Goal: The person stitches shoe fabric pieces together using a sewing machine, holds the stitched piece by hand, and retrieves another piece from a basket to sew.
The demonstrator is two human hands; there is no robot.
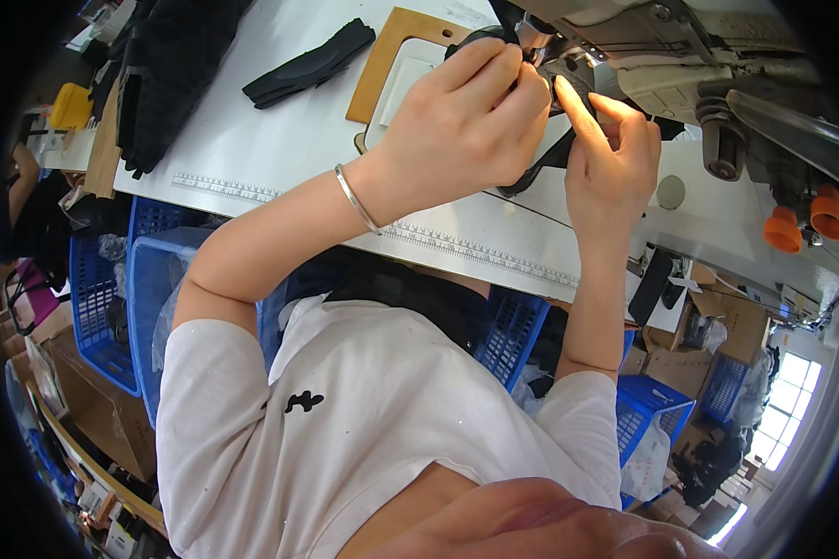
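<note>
Black fabric lies beneath the head of a sewing machine, mostly covered by my hands. My left hand, with a silver bangle on its wrist, is closed, its fingertips pinching the fabric close to the machine's lit needle area. On the other side of that spot is my right hand. Its thumb and forefinger are apart and reach toward the fabric, while the other fingers curl. Whether its fingertips touch the cloth I cannot tell. The needle itself is hidden.
On the white table lie a folded black strip, a tan board and piled black fabric. A ruler scale follows the near edge. Blue crates stand below; orange-capped parts hang at right.
</note>
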